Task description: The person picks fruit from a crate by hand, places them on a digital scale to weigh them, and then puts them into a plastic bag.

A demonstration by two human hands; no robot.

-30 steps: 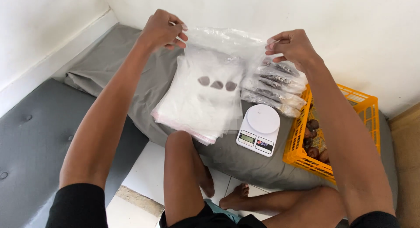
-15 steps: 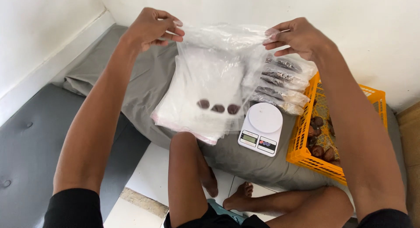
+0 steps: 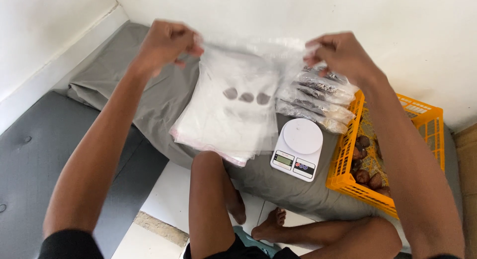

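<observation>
I hold a clear plastic bag [image 3: 243,85] up in front of me by its top edge. My left hand [image 3: 166,43] pinches the left corner and my right hand [image 3: 343,55] pinches the right corner. Three small dark round pieces [image 3: 246,96] sit inside the bag, near its middle. Below the bag lies a stack of empty clear bags [image 3: 218,129] on a grey cloth [image 3: 149,90]. A white kitchen scale [image 3: 297,148] stands to the right of the stack.
Several filled clear packets [image 3: 318,102] lie behind the scale. An orange plastic crate [image 3: 422,120] with dark brown round pieces [image 3: 365,162] stands at the right. A grey cushion [image 3: 30,159] lies at the left. My legs are folded on the white floor [image 3: 164,199].
The bag was shaken: the three dark pieces dropped low in it half a second ago, and now sit higher again. Both hands keep their grip on the top edge.
</observation>
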